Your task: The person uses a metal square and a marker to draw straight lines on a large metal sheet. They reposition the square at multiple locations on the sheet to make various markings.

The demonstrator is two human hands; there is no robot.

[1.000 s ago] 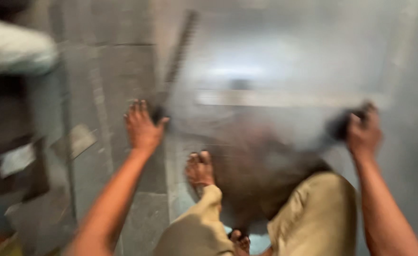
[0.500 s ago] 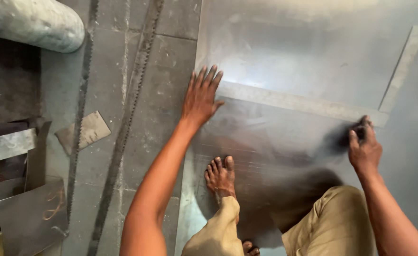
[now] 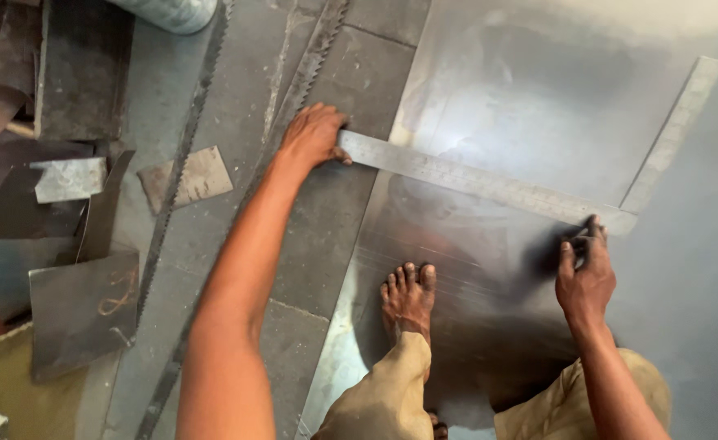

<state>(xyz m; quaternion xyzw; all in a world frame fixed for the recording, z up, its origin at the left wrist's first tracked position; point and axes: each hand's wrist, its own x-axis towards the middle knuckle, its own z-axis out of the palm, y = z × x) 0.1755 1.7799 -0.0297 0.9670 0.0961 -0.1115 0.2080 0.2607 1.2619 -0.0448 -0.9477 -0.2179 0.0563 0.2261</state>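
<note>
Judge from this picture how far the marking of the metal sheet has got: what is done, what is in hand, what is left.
Done: the steel square lies flat across the sheet, and a bare foot stands on the sheet. In hand: the left hand presses the square's end while the right hand holds a small dark marker at its corner. Left: no line shows along the edge yet.

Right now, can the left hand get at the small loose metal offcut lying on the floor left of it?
Probably yes: the left hand presses the steel square's end, and the offcut lies just beyond a saw blade strip, nothing covering it. It would have to let go of the square.
</note>
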